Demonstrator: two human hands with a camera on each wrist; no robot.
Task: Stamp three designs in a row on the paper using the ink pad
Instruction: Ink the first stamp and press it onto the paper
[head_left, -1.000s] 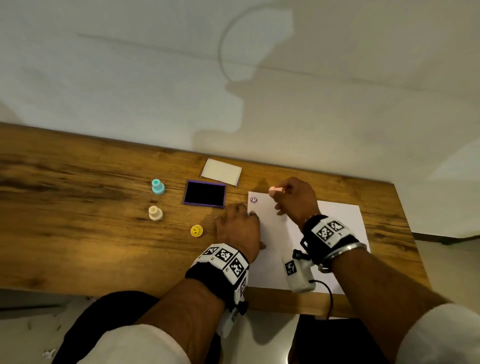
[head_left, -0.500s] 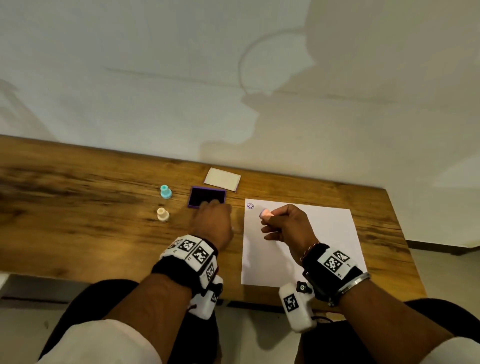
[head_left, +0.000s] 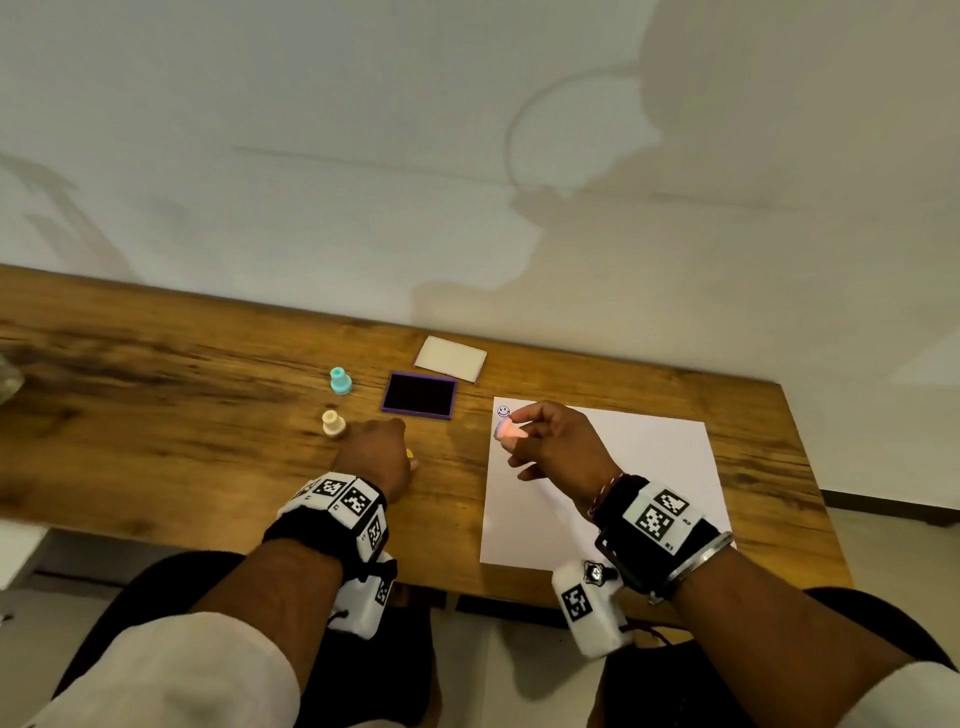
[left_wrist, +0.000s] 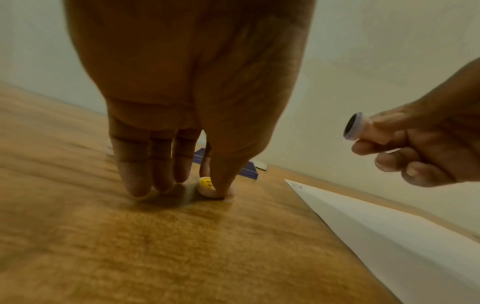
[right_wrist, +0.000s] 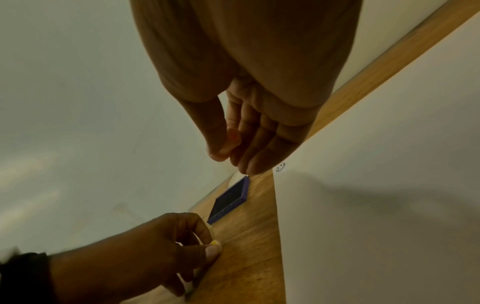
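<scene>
- My right hand (head_left: 550, 447) pinched the pink stamp (left_wrist: 359, 129) by its body, held off the paper (head_left: 623, 467), inked face tipped sideways.
- My left hand (head_left: 376, 457) had thumb and forefinger closed on the yellow smiley cap (left_wrist: 206, 183) lying on the table (head_left: 182, 441).
- One smiley print (head_left: 503, 411) sat at the paper's far-left corner; the ink pad (head_left: 418, 393) lay open just left of it.
- I judged the stamp light, rigid plastic (smooth, so liable to twist): best gripped at its waist.

No readable text or numbers. Signs only: stamped smiley (head_left: 503, 411) at the far left corner of the paper (head_left: 623, 467); smiley face on the yellow cap (left_wrist: 206, 183); square black-and-white coded markers on both wristbands (head_left: 343, 496).
</scene>
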